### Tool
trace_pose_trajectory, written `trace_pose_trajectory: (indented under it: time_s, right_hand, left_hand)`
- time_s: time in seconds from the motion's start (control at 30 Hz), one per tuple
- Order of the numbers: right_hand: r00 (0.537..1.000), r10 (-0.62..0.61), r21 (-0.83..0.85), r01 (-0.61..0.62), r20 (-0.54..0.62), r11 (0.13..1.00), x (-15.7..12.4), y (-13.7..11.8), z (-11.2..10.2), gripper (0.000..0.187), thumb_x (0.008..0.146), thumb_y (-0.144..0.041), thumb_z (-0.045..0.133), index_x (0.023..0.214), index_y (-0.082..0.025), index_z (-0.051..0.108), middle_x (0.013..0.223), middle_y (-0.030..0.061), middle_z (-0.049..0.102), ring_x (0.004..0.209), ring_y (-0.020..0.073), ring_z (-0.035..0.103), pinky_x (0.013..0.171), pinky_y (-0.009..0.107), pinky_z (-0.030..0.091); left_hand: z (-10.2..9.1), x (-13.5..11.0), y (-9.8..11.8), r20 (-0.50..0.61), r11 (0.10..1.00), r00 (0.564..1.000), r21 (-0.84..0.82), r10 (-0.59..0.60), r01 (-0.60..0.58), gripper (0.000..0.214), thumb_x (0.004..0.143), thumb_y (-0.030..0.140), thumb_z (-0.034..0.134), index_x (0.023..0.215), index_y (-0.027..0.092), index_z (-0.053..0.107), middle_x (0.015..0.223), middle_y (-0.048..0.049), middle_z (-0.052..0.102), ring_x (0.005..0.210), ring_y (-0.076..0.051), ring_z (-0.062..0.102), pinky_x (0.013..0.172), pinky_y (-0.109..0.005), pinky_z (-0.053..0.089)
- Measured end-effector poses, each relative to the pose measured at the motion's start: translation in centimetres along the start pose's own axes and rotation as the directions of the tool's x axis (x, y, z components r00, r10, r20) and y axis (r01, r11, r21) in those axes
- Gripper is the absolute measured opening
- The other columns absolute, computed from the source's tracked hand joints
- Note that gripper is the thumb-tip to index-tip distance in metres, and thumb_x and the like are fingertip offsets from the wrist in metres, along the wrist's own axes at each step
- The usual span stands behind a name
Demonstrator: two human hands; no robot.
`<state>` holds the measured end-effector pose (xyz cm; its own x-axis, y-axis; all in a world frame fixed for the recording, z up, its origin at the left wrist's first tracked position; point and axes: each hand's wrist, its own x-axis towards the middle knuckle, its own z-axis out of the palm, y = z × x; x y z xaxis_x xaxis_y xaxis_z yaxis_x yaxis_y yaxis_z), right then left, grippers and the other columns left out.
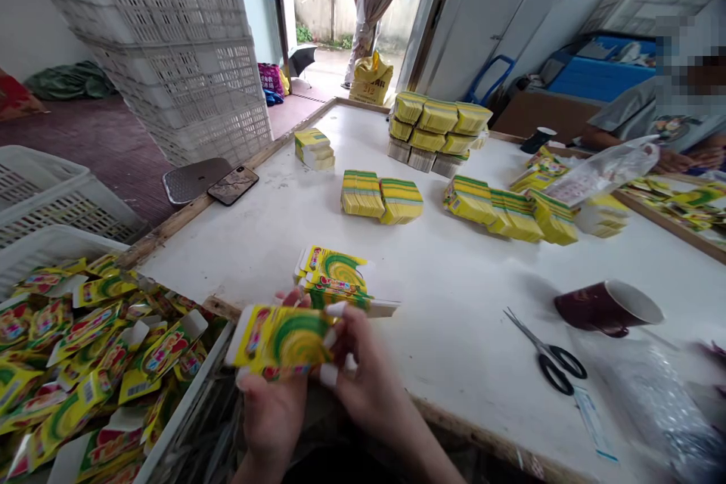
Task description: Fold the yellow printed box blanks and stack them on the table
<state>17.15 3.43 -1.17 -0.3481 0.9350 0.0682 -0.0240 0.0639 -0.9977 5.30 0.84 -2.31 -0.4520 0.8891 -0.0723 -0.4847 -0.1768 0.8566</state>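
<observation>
Between both hands, over the table's near edge, I hold a yellow and green printed carton [283,336]. My left hand [275,401] supports it from below, thumb at its lower left corner and fingertips behind it. At its right end, my right hand [357,355] pinches the carton with white-tipped finger covers showing. Just beyond lies a small pile of flat cartons [337,272] of the same print. Left of my hands stands a white crate [187,386] heaped with cartons, several with white end flaps sticking out.
Bundled carton stacks [363,193] stand across the white table [454,318], with a taller pile [436,125] behind. A phone [234,185] lies by the left edge. Scissors [547,355], a toppled-looking maroon mug [606,308] and clear plastic [663,401] are at right. Another person [640,117] sits across.
</observation>
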Motion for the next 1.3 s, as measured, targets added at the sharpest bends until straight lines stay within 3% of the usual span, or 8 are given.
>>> trace_pose_trajectory:
  time_s: [0.17, 0.33, 0.47, 0.67, 0.83, 0.97, 1.13, 1.3]
  right_hand:
    - [0.980, 0.134, 0.211, -0.164, 0.149, 0.964, -2.2, 0.2, 1.8, 0.054, 0.072, -0.031, 0.079, 0.118, -0.024, 0.052, 0.086, -0.0023, 0.053, 0.076, 0.0146, 0.050, 0.068, 0.025, 0.042]
    - [0.980, 0.197, 0.234, -0.200, 0.040, 0.951, -2.0, 0.5, 1.4, 0.047, 0.064, -0.038, 0.085, 0.098, -0.023, 0.056, 0.073, -0.0065, 0.046, 0.065, 0.0119, 0.042, 0.059, 0.022, 0.035]
    - [0.988, 0.156, 0.351, -0.150, 0.012, 0.924, -1.5, 0.8, 0.1, 0.035, 0.072, -0.045, 0.078, 0.091, -0.022, 0.059, 0.075, -0.0036, 0.055, 0.069, 0.0140, 0.051, 0.064, 0.024, 0.041]
    - [0.997, -0.037, -0.085, 0.031, -0.067, 0.996, -1.9, 0.9, -3.7, 0.009, 0.085, -0.028, 0.066, 0.082, -0.020, 0.069, 0.077, 0.0013, 0.061, 0.071, 0.0164, 0.056, 0.065, 0.026, 0.045]
    - [0.943, -0.233, -0.562, 0.330, 0.239, 0.758, -2.5, -0.6, -6.6, 0.031, 0.091, -0.006, 0.048, 0.097, -0.024, 0.073, 0.082, 0.0045, 0.067, 0.077, 0.0183, 0.057, 0.068, 0.028, 0.046]
    - [0.909, -0.266, -0.644, 0.415, 0.320, 0.643, -3.0, -1.4, -5.8, 0.023, 0.091, -0.008, 0.056, 0.091, -0.026, 0.071, 0.078, 0.0006, 0.067, 0.077, 0.0185, 0.055, 0.083, 0.036, 0.046]
    - [0.933, -0.346, -0.559, 0.234, -0.102, 0.795, -4.1, 0.1, -5.1, 0.051, 0.089, -0.020, 0.062, 0.137, -0.028, 0.048, 0.139, 0.0120, 0.047, 0.130, 0.0303, 0.043, 0.113, 0.052, 0.031]
    - [0.974, 0.009, -0.093, -0.031, -0.228, 0.995, -4.4, 1.7, -4.6, 0.049, 0.096, -0.041, 0.052, 0.141, -0.025, 0.043, 0.136, 0.0140, 0.055, 0.124, 0.0303, 0.054, 0.105, 0.048, 0.043]
  left_hand:
    - [1.4, 0.2, 0.7, -0.032, 0.975, 0.999, -0.219, -0.041, 0.032, 0.060, 0.062, 0.079, 0.066, 0.081, 0.022, 0.061, 0.072, 0.0007, 0.052, 0.065, -0.016, 0.054, 0.062, -0.027, 0.054]
    - [1.1, 0.4, 0.0, 0.008, 0.998, 0.998, -0.003, -0.061, 0.061, 0.075, 0.049, 0.091, 0.060, 0.083, 0.024, 0.063, 0.075, -0.0020, 0.059, 0.072, -0.022, 0.060, 0.061, -0.031, 0.055]
    - [-0.6, 0.0, -1.4, 0.050, 0.987, 0.995, 0.135, -0.091, 0.083, 0.055, 0.069, 0.070, 0.069, 0.097, 0.022, 0.069, 0.089, -0.0048, 0.071, 0.082, -0.024, 0.066, 0.069, -0.032, 0.056]
    - [-2.8, 1.4, -0.5, 0.172, 0.962, 0.976, 0.260, -0.131, 0.084, 0.039, 0.075, 0.051, 0.076, 0.092, 0.016, 0.076, 0.084, -0.0073, 0.076, 0.084, -0.025, 0.069, 0.079, -0.033, 0.055]
    - [-3.0, 2.8, 3.0, 0.463, 0.914, 0.845, 0.398, -0.269, 0.073, 0.098, 0.059, 0.087, 0.057, 0.129, 0.018, 0.062, 0.123, -0.0155, 0.069, 0.113, -0.037, 0.061, 0.099, -0.045, 0.047]
    - [-1.2, 1.8, 2.5, 0.550, 0.666, 0.631, 0.742, -0.546, -0.071, 0.101, 0.049, 0.049, 0.090, 0.138, 0.021, 0.050, 0.131, -0.0116, 0.063, 0.117, -0.036, 0.059, 0.101, -0.045, 0.046]
    - [-0.1, -0.1, 0.4, 0.511, 0.572, 0.728, 0.795, -0.457, -0.199, 0.058, 0.076, 0.027, 0.069, 0.130, 0.018, 0.047, 0.115, -0.0107, 0.068, 0.101, -0.028, 0.066, 0.088, -0.038, 0.053]
    - [-0.6, -1.3, -0.7, 0.623, 0.532, 0.734, 0.732, -0.270, -0.425, 0.081, 0.074, 0.025, 0.072, 0.141, 0.022, 0.027, 0.122, -0.0140, 0.066, 0.106, -0.029, 0.067, 0.090, -0.039, 0.053]
